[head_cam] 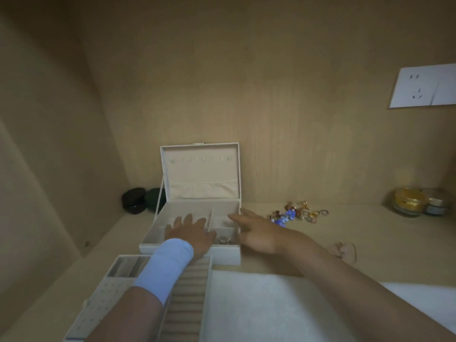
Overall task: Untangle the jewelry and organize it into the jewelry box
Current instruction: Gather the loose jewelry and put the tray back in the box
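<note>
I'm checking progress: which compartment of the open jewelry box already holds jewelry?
The front right compartment, beside the left hand: small metallic pieces lie in it; the rest show only bare lining where visible.

A black case (pixel 132 201) and a dark green case (pixel 153 200) sit side by side, to the left of the left hand (pixel 190 233) and a bit further back. A white plug socket (pixel 424 86) is on the wall, high above the right hand (pixel 256 233) and off to its right. Far to that hand's right stand a yellow glass jar (pixel 408 201) and a small jar (pixel 438 206), close together. A white cloth (pixel 259 307) lies nearer than both hands.
</note>
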`<state>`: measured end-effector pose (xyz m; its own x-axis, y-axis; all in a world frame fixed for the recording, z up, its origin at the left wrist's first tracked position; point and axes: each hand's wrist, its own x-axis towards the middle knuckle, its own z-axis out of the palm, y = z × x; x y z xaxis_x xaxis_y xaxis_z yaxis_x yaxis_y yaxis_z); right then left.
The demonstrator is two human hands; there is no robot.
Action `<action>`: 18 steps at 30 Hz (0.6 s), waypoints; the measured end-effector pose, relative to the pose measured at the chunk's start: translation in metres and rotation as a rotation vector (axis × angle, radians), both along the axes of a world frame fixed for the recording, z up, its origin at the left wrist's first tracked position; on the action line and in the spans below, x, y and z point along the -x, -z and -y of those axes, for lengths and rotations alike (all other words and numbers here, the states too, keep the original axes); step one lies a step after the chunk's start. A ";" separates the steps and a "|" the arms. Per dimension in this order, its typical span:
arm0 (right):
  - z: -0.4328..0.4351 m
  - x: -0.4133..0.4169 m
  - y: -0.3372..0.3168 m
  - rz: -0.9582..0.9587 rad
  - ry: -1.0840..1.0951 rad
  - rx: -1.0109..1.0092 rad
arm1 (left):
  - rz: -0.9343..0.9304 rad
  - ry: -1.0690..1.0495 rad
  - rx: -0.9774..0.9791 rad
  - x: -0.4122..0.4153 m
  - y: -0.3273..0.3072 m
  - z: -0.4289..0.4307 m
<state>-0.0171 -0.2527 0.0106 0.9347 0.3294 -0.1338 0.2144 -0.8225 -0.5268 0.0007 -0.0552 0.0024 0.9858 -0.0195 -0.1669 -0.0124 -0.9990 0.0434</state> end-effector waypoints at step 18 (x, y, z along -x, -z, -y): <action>-0.078 0.102 0.022 0.277 -0.065 0.003 | 0.170 -0.150 0.287 0.133 0.001 -0.124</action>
<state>-0.1195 -0.1747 -0.0112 0.9126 0.3899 0.1230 0.4024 -0.8036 -0.4385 -0.1319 0.0683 0.0017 0.9945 0.1047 -0.0092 0.1018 -0.9378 0.3319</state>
